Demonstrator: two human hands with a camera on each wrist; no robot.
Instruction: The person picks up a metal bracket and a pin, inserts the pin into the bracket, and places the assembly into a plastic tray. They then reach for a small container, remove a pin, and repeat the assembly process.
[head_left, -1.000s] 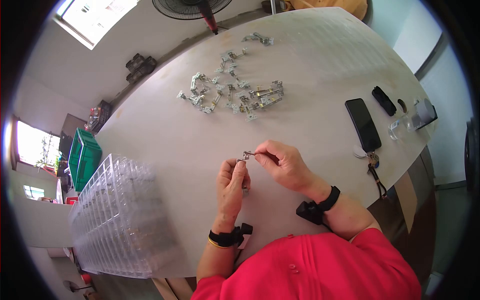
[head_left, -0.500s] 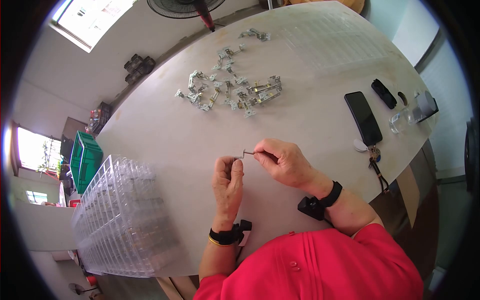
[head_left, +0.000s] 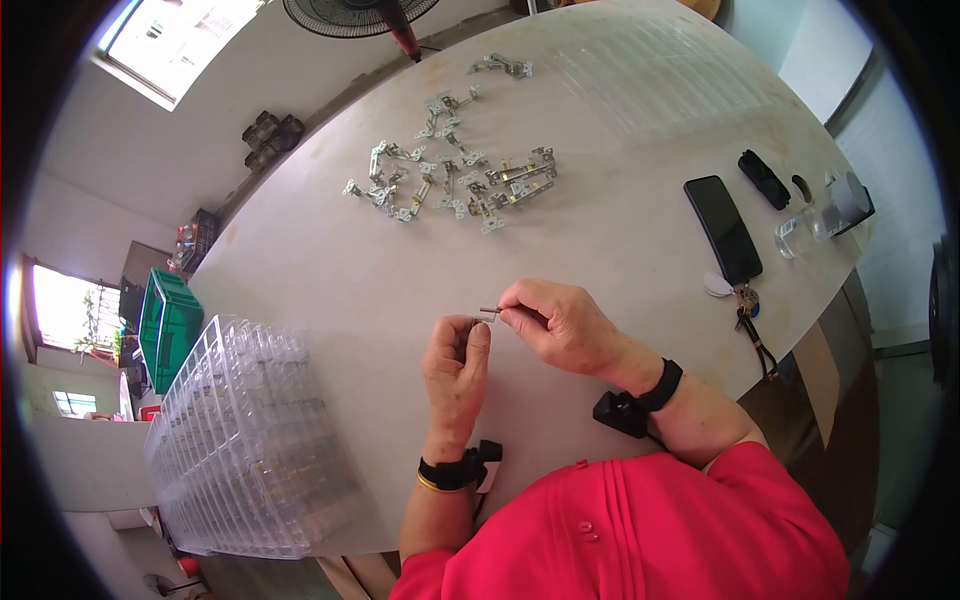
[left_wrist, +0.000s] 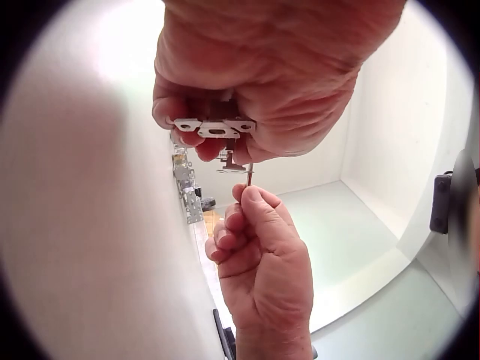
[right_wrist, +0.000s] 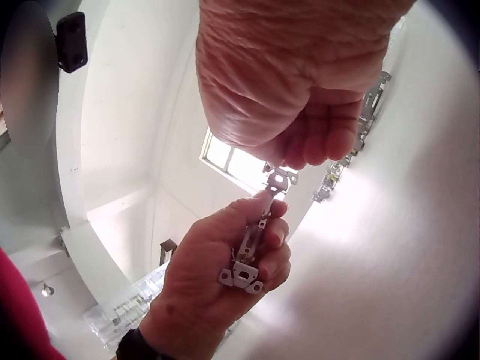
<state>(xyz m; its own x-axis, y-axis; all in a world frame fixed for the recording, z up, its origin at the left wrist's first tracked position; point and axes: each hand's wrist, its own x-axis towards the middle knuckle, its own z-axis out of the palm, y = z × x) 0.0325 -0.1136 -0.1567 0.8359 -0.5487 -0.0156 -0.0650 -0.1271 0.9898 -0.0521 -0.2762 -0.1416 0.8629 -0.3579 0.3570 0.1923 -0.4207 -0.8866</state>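
Observation:
My left hand (head_left: 457, 368) grips a slim metal bracket (right_wrist: 243, 277), its fingers curled round the middle. In the right wrist view the bracket has a holed, winged plate at each end, one below the palm and one past the fingertips. The right hand (head_left: 562, 322) is close beside it, thumb and forefinger pinching a thin dark metal rod (left_wrist: 250, 178). In the left wrist view that rod meets the bracket's far end plate. Several similar metal brackets (head_left: 520, 180) lie in a loose heap farther up the table.
Clear plastic trays (head_left: 235, 440) stand stacked at the left edge, and another clear tray (head_left: 660, 80) lies at the back right. A phone (head_left: 723, 230), keys (head_left: 746, 300), a black case (head_left: 764, 180) and a clear bottle (head_left: 800, 232) occupy the right side. A green crate (head_left: 172, 318) is beyond the left edge.
Both hands keep their hold. The bracket's far end has turned between them, and the rod now points left across it. The right hand has shifted slightly left.

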